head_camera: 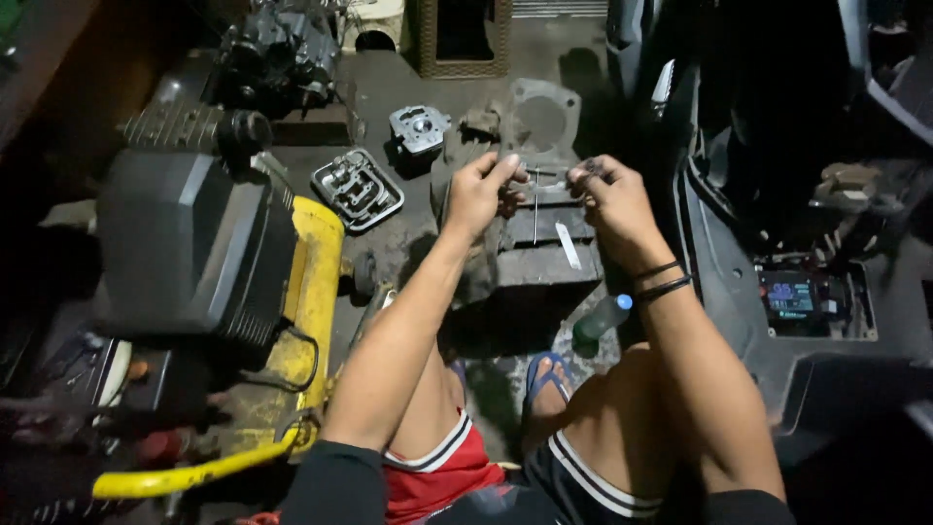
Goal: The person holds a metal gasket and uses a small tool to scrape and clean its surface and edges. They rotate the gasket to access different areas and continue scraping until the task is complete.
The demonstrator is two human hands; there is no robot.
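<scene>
My left hand (478, 192) and my right hand (610, 199) are raised side by side over a grimy metal block (544, 255) on the floor. Between their fingertips they pinch a small thin metal part (540, 175), too small to make out. A thin rod (535, 216) hangs down from it. Black bands circle my right wrist. Beyond the hands lies a grey gasket plate (542, 119) with a round hole.
A yellow and black machine (209, 262) fills the left. Engine parts lie on the dirty floor: a cylinder head (420, 128) and a valve cover (357, 189). A plastic bottle (601, 318) lies by my sandalled foot (546, 375). Dark scooter bodywork (777, 292) stands at the right.
</scene>
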